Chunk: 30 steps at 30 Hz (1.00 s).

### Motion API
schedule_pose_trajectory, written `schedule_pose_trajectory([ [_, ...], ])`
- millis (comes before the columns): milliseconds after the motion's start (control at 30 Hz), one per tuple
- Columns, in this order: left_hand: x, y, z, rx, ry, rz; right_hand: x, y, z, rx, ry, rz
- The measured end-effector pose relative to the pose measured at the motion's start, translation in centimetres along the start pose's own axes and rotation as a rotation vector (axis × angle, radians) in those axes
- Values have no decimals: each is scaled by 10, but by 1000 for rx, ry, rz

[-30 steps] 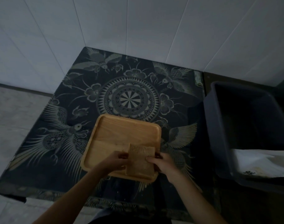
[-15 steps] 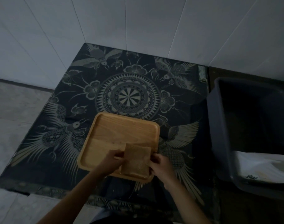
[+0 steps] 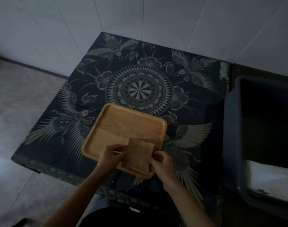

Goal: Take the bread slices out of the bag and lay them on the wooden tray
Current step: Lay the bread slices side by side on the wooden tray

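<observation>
On the dark patterned cloth [image 3: 140,76] sits the wooden tray [image 3: 123,126]. At its near right corner is the bread [image 3: 139,155], long side pointing away, leaning left. Left hand [image 3: 111,155] and right hand [image 3: 162,163] pinch its sides. No writing can be read.

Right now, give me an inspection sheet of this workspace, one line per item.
Surface: table under a dark patterned cloth, set in a white-walled corner.
Job's things: wooden tray near the front edge; bread slices at its near right corner; no bag discernible.
Clutter: dark plastic bin right of the table, white cloth at its near end.
Grippers: left hand and right hand grip the bread from either side.
Cables: nothing seen.
Surroundings: grey floor on the left; dim light.
</observation>
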<state>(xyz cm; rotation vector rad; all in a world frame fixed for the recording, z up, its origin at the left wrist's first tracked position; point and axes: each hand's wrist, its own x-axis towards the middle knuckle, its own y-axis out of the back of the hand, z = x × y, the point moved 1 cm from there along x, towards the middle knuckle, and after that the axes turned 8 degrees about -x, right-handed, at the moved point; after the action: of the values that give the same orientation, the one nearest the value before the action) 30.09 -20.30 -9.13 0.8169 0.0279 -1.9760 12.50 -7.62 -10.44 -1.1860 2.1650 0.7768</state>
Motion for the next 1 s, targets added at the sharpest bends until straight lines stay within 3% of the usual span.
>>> schedule_pose_trajectory([
  [300,11,1,-11,-111,81,-76,-21,-14,-10,-82,88,149],
  [633,25,21,-7,-459,285,-392,-64,-40,-52,-82,212,231],
  [833,29,57,5,-622,233,-494,-71,-48,-85,-33,229,256],
  [1000,36,104,29,-582,140,-474,-70,-63,-106,60,207,212],
])
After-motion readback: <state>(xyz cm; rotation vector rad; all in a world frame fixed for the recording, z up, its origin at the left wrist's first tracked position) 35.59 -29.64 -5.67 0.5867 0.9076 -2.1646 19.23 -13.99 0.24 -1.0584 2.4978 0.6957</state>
